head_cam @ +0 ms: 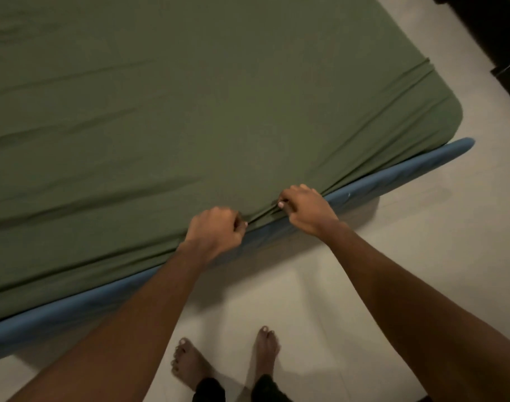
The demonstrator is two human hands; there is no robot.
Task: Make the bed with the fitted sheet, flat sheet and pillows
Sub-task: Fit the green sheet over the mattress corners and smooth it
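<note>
Both hands, left [216, 230] and right [304, 208], are pinching the olive-green cotton sheet [190, 111] at the bed's near edge, above the blue mattress side [393, 175].

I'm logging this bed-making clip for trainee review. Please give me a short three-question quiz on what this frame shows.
1. True or false: the left hand and the right hand both pinch the green sheet at the bed's near edge.
2. Which colour shows just below the sheet's near edge? A) red B) blue C) white
3. Fill in: the person stands ____ on the pale floor.
Key: 1 true; 2 B, the blue strip; 3 barefoot.
</note>
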